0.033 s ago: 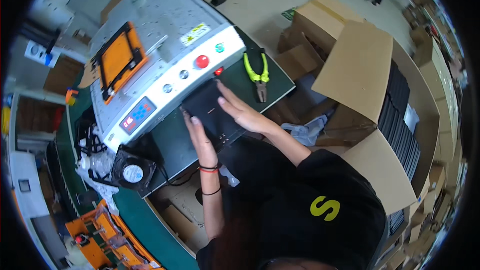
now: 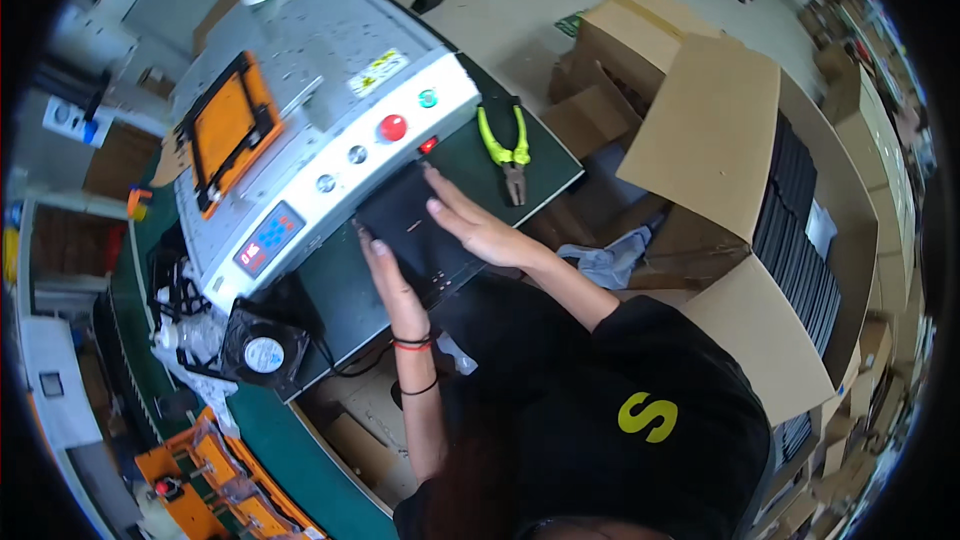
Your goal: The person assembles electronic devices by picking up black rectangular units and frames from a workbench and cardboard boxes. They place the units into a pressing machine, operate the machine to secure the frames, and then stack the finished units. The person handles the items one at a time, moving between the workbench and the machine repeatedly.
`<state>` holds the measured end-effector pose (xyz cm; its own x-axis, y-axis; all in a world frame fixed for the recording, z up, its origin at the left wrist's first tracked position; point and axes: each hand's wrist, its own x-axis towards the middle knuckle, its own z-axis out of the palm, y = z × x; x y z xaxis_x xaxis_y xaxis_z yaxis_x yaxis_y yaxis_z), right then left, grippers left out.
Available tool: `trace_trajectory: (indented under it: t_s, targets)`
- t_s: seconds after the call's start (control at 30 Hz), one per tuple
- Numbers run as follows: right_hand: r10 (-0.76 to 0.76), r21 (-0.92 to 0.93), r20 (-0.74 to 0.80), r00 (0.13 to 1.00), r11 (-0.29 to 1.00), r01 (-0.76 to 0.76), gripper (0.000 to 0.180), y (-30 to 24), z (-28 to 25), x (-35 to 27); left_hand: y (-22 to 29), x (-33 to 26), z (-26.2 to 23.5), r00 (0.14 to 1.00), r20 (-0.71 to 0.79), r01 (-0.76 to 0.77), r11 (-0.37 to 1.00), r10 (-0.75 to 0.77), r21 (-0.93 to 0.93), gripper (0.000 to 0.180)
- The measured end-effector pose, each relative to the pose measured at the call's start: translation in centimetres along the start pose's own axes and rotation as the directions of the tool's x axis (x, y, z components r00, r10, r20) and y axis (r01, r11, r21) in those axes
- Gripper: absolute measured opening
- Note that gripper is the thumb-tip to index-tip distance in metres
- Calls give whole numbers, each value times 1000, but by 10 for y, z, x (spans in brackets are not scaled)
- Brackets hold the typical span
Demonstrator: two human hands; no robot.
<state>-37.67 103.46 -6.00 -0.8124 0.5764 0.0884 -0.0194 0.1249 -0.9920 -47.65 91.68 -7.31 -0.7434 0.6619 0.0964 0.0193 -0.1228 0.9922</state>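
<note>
A flat black rectangular panel [image 2: 415,220] lies on the dark green mat [image 2: 470,165], pushed up against the front of a grey machine [image 2: 330,80]. My left hand [image 2: 385,280] grips the panel's near left edge. My right hand [image 2: 478,228] rests flat on top of it, fingers stretched toward the machine's front, and covers the panel's right part. The machine's sloped control face carries a red round button [image 2: 392,127], a green one [image 2: 428,97] and a small blue keypad [image 2: 268,237].
Pliers with yellow-green handles [image 2: 510,148] lie on the mat to the right. A black fan [image 2: 263,352] with cable sits at left. An orange-framed plate [image 2: 228,130] lies on the machine. An open cardboard box [image 2: 720,130] holds stacked black panels [image 2: 800,230]. Orange parts [image 2: 200,480] sit lower left.
</note>
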Motion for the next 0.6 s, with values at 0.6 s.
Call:
trace_trajectory:
  t_s: [0.6]
  targets:
    - [241,192,-930,276,962,-195,16,256,-138,-64,13,-29,-24,897,438,-413,477,65,776,95]
